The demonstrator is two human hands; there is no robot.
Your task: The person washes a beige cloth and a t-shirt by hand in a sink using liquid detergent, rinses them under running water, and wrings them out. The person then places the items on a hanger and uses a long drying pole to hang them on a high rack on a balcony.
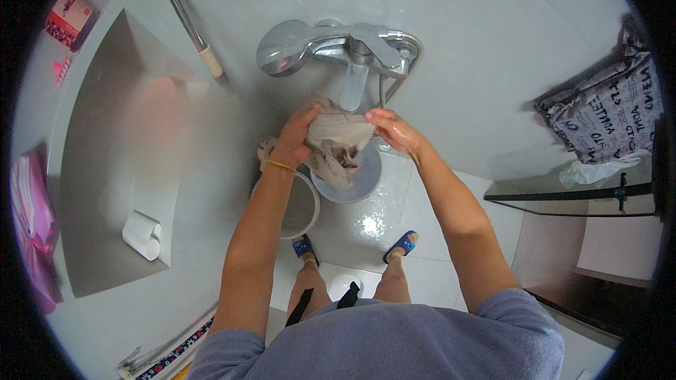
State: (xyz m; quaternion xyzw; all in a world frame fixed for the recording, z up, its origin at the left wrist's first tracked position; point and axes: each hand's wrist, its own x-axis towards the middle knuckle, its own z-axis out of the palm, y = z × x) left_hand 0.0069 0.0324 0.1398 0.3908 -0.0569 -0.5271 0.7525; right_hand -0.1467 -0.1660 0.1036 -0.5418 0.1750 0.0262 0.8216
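Between my hands hangs a wet-looking beige cloth (340, 132), bunched and crumpled at its lower end. My left hand (298, 137) grips its left side, with a yellow band around the wrist. The upper right corner is pinched in the fingers of my right hand (393, 129). Just above the cloth is the spout (353, 87) of a chrome wall-mounted mixer tap; whether water runs from it I cannot tell. Beneath the cloth stands a round bluish bucket (364, 182), partly covered by it. A second pale bucket (311, 211) stands to its left, half hidden by my left forearm.
A chrome shower head (285, 50) rests beside the tap. Left are a wall niche (97, 211) holding a white object (142, 235) and a pole (182, 8). A dark-edged glass shelf (570, 192) and a printed bag (607, 105) are at right. The tiled floor (388, 206) looks wet.
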